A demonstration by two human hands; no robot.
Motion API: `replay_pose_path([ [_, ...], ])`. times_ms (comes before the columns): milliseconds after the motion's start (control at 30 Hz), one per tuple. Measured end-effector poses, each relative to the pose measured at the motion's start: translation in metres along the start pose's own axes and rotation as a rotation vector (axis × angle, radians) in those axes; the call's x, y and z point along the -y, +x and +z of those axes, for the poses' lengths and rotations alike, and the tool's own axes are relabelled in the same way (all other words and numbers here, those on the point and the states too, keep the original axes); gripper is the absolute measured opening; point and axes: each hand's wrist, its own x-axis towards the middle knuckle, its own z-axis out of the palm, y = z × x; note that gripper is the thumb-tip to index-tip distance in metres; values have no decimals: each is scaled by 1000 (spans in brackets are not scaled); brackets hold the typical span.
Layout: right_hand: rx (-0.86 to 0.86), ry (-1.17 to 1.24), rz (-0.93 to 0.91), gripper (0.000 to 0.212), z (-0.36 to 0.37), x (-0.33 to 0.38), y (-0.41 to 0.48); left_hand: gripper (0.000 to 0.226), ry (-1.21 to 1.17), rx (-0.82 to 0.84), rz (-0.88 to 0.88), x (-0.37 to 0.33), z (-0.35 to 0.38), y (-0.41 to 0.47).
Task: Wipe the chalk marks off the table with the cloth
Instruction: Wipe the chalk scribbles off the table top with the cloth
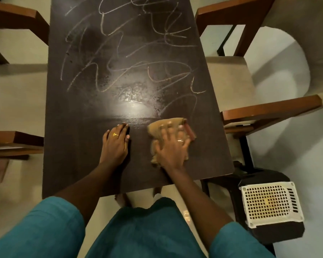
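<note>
A dark brown table [78,146] runs away from me, its far two thirds covered in white chalk scribbles [119,53]. The near strip around my hands shows no marks. A crumpled tan cloth [156,130] lies on the table near the right edge. My right hand [172,146] presses flat on top of it with fingers spread. My left hand [116,142] rests palm down on the bare table just left of the cloth, holding nothing.
Wooden chairs stand on both sides: two at the left [17,19] and two at the right [231,15], one with a beige seat [229,79]. A dark stool with a white perforated top [268,203] sits by the near right corner. A wet glare patch [131,101] shines mid-table.
</note>
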Motion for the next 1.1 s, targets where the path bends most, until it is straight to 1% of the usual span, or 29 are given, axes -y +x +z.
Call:
replay_pose_path([
  [67,69,32,-218,58,7,12,-2,56,3,-4,-35,-11,7,11],
  [100,74,24,-323,57,9,17,-6,57,5,0,-35,-10,5,10],
  [167,52,-6,-516,54,9,4,0,59,23,1,-34,-7,4,13],
  [200,31,-23,-574,53,7,-10,7,58,32,1,-37,-7,3,17],
  [233,12,-40,-581,53,3,-26,14,56,42,0,-38,-7,3,21],
  [267,-1,-55,-526,54,-1,-44,23,54,52,-4,-37,-8,3,25],
  [367,-5,-63,-173,58,-18,-93,52,50,55,-26,-55,-12,2,35],
  [400,0,-64,-83,60,-23,-105,62,50,52,-30,-65,-14,2,36],
  [433,13,-69,-31,63,-29,-114,72,50,49,-30,-71,-16,2,37],
  [533,67,-80,-12,69,-41,-124,102,55,39,-35,-84,-22,5,36],
  [600,65,-87,11,65,-44,-121,125,57,35,-32,-99,-24,6,34],
  [733,82,-51,82,61,-54,-117,182,56,34,-40,-132,-23,8,31],
  [833,109,-23,61,59,-62,-119,210,53,26,-61,-155,-17,5,30],
  [967,84,-34,62,58,-59,-118,204,46,21,-113,-197,-7,-1,26],
  [1100,34,8,180,58,-49,-112,166,46,4,-122,-227,-5,-2,21],
])
